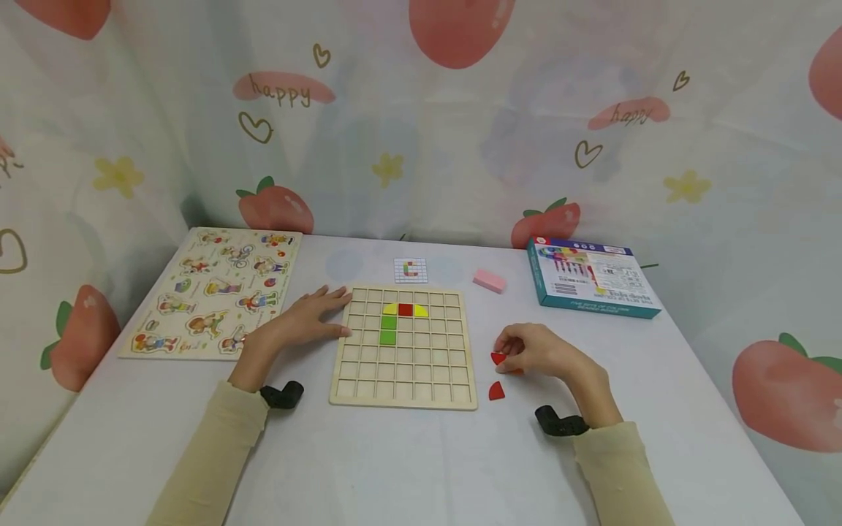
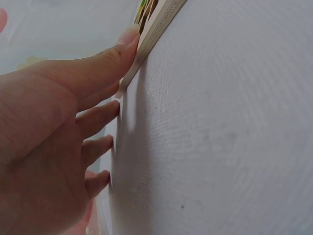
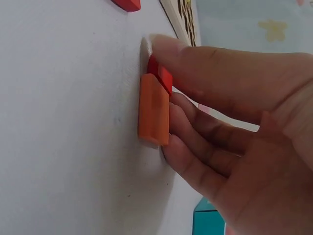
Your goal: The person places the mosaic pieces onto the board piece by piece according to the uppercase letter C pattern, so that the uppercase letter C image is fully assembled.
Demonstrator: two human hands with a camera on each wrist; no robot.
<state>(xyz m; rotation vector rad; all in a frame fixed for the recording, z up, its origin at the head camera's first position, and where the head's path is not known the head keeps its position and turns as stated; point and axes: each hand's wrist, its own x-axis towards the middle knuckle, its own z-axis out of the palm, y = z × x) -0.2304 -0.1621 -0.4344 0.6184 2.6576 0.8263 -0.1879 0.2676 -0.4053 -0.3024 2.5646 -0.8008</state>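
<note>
My left hand rests at the left edge of a wooden grid board, fingers extended. In the left wrist view the thumb lies on the board's edge and the other fingertips touch the cloth. On the board sit two green squares, a red square and two yellow curved pieces. Right of the board, my right hand pinches a red piece between thumb and curled fingers, low over the table. An orange block is against it under the hand. Another red quarter-circle lies nearer me.
Behind the board lie a small pattern card and a pink eraser-like block. A picture puzzle board is at the left, partly behind my left hand. A flat teal-edged box lies at the back right. A printed curtain hangs behind.
</note>
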